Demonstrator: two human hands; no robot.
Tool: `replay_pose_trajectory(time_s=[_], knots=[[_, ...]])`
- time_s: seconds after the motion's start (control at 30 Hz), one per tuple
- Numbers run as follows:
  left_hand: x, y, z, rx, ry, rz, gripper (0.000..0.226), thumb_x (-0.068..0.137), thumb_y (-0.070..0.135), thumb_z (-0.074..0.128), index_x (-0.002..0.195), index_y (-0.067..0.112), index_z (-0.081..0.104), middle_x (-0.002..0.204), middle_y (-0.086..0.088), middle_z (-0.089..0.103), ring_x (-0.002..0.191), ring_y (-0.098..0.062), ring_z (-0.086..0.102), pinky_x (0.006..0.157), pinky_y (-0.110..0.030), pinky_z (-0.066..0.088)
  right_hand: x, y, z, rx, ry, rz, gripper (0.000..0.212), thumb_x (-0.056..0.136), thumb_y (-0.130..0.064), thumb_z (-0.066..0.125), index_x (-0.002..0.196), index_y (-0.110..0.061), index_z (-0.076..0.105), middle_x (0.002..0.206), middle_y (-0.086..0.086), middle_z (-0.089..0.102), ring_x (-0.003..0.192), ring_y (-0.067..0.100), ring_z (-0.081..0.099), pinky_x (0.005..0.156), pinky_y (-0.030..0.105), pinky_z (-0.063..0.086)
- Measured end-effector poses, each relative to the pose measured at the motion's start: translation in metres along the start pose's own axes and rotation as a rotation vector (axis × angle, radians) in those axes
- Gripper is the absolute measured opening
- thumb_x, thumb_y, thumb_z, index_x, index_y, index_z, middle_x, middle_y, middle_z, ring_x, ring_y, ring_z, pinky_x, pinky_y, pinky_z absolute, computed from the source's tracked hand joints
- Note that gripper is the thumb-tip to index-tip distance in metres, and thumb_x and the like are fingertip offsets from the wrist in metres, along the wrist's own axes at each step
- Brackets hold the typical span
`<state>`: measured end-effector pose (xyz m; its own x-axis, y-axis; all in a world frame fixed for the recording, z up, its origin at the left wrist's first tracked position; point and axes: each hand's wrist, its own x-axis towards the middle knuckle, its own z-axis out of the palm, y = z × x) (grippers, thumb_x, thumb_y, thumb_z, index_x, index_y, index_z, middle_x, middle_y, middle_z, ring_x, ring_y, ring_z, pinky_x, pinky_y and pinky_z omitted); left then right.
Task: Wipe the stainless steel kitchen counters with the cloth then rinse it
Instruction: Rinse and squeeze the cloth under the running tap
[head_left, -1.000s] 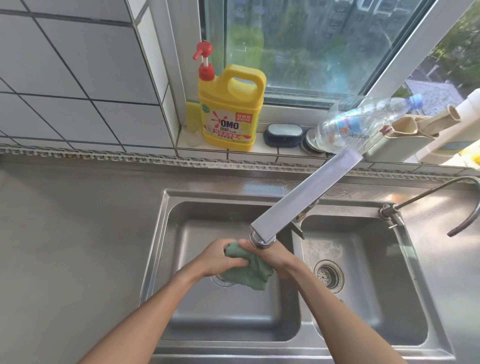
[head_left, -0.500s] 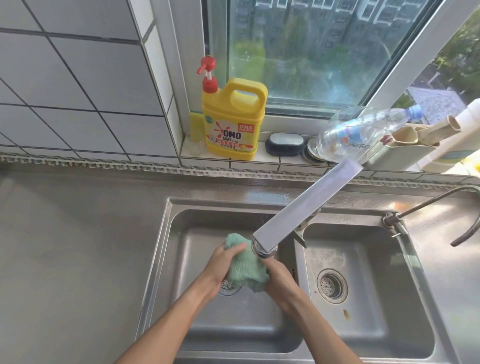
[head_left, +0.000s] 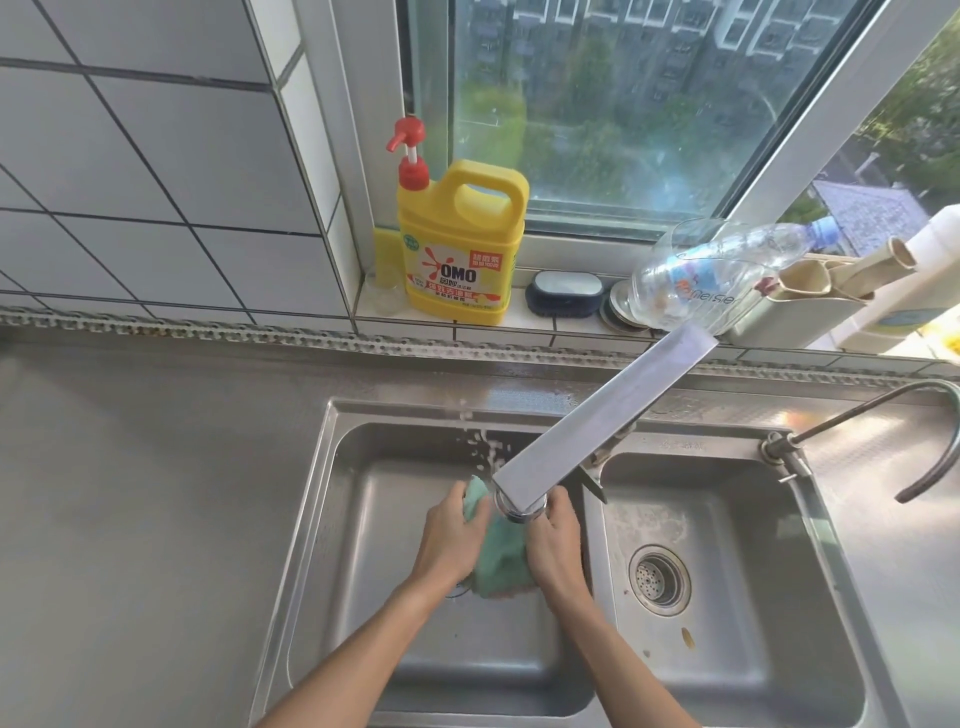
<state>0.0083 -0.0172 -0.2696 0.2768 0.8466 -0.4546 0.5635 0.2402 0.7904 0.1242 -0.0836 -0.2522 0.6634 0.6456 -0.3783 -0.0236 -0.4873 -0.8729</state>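
Observation:
A green cloth (head_left: 501, 558) is bunched between my two hands over the left basin (head_left: 363, 519) of the double steel sink. My left hand (head_left: 449, 538) grips its left side and my right hand (head_left: 556, 545) grips its right side. The flat steel faucet spout (head_left: 597, 421) ends just above the cloth. Water drops spray up and to the left of the cloth, toward the basin's back wall. The stainless steel counter (head_left: 156, 493) stretches to the left of the sink.
The right basin (head_left: 753, 649) has a round drain strainer (head_left: 660, 577). A thin curved tap (head_left: 883, 431) stands at the right. On the window sill sit a yellow detergent jug (head_left: 457, 249), a dark soap dish (head_left: 563, 291) and a clear plastic bottle (head_left: 711, 275).
Both hands have shifted on the cloth under the spout, from side by side to pressing it between them. Water now splashes off the cloth. The camera view has tilted upward.

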Motion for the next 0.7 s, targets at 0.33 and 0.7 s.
replay_pose_trajectory(time_s=[0.33, 0.7], knots=[[-0.018, 0.044, 0.022, -0.490, -0.067, -0.336, 0.021, 0.075, 0.042, 0.063, 0.061, 0.029, 0.072, 0.069, 0.008, 0.070, 0.076, -0.018, 0.061, 0.073, -0.042, 0.056, 0.001, -0.004, 0.014, -0.240, -0.012, -0.019, 0.023, 0.088, -0.023, 0.061, 0.068, -0.016, 0.052, 0.067, -0.003, 0.065, 0.061, 0.016, 0.053, 0.060, 0.039, 0.049], [-0.021, 0.069, 0.023, -0.716, -0.117, -0.455, 0.044, 0.106, 0.014, 0.048, 0.063, 0.016, 0.058, 0.055, -0.007, 0.059, 0.051, -0.023, 0.058, 0.054, -0.025, 0.041, 0.013, -0.024, -0.002, -0.367, -0.152, -0.129, 0.015, 0.077, -0.028, 0.052, 0.062, -0.030, 0.053, 0.058, -0.006, 0.057, 0.061, 0.021, 0.053, 0.058, 0.036, 0.046]])
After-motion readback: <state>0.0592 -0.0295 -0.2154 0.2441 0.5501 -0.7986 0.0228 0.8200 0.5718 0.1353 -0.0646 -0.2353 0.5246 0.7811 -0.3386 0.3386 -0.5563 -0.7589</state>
